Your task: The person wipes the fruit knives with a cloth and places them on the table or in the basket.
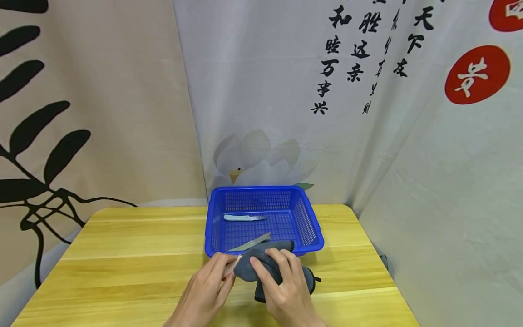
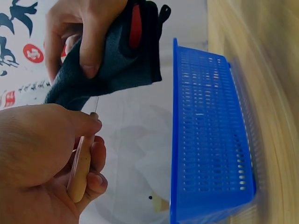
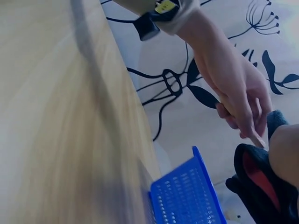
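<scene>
My left hand (image 1: pixel 203 284) grips the pale wooden handle of a knife (image 2: pixel 81 172), its fingers curled round it in the left wrist view. A thin strip of metal shows above the handle; the rest of the blade is hidden by a dark grey cloth (image 1: pixel 261 255). The right hand (image 1: pixel 286 281) holds this cloth folded over the blade, thumb on one side and fingers on the other. Black edging, a small loop and a red patch show on the cloth in the left wrist view. Both hands are close together just before the blue basket (image 1: pixel 261 188).
Inside the basket lie a knife with a light blue handle (image 1: pixel 237 218) and, nearer the front, a second knife (image 1: pixel 252 242), partly covered by the cloth. The basket stands toward the back of a wooden table (image 1: pixel 143 254). Printed curtains (image 1: pixel 261 91) hang behind.
</scene>
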`<action>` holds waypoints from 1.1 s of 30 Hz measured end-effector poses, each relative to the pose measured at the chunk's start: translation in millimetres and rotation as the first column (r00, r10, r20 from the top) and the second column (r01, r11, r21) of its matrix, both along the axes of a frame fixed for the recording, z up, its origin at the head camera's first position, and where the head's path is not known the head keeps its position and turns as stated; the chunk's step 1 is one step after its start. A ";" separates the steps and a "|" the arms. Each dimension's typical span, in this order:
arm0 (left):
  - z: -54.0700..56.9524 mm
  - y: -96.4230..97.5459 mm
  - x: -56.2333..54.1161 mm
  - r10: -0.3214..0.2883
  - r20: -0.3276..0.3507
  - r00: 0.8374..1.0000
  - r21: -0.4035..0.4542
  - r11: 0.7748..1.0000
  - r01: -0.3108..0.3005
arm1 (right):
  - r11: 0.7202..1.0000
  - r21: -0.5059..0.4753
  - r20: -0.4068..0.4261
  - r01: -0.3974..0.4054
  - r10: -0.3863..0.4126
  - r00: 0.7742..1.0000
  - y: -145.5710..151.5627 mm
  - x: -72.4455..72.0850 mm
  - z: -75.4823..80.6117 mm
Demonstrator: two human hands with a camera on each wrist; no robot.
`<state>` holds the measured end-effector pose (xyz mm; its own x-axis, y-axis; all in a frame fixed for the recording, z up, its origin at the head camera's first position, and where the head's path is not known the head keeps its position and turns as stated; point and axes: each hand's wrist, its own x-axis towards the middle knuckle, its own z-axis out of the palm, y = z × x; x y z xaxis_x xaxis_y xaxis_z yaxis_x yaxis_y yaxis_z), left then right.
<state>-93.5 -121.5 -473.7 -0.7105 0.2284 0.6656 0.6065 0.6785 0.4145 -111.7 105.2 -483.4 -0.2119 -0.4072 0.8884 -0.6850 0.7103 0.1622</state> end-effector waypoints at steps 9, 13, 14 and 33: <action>-1.8 -0.7 -1.1 -0.038 -0.067 0.997 -0.021 0.999 0.037 | 0.997 0.061 -0.043 0.043 -0.040 0.998 -6.4 -0.8 -8.1; -2.4 -0.8 -0.5 -0.048 -0.059 0.997 -0.018 0.999 0.047 | 0.997 0.057 -0.026 0.059 -0.058 0.998 -5.2 -1.5 -7.9; -2.5 -0.9 -0.4 -0.050 -0.057 0.997 -0.018 0.999 0.049 | 0.996 0.055 -0.023 0.064 -0.062 0.998 -4.6 -1.9 -7.8; -5.9 -6.5 1.3 -0.064 -0.080 0.995 -0.053 0.997 0.060 | 0.993 0.002 0.013 0.122 -0.122 0.992 15.6 -17.6 1.3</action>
<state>-92.3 -128.0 -479.6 -0.6378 0.3054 0.7071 0.6786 0.6571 0.3283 -129.3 120.8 -482.1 -0.2717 -0.3790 0.8846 -0.5952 0.7885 0.1549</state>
